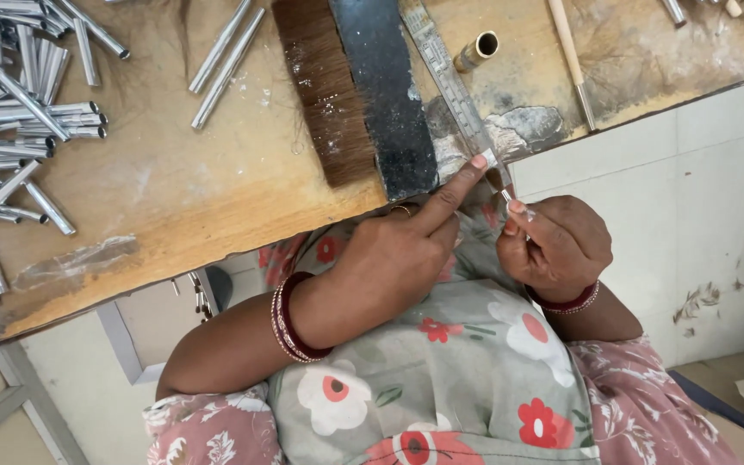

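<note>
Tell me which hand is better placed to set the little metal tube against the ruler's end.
Right, probably. The right hand pinches the little metal tube just beside the ruler at its near end, while the left hand has its index finger pressed on that end, steadying it.

A worn wooden bench [243, 185] runs across the top, its near edge slanting up to the right. A heap of metal tubes [19, 112] covers its left end, some reaching the near edge. Two long tubes [227, 53] lie apart near the far edge. A flat brush [355, 86] reaches the near edge mid-bench. Beside it lie a steel ruler [445, 77], a brass tube [477, 50] and a stick [570, 56].
</note>
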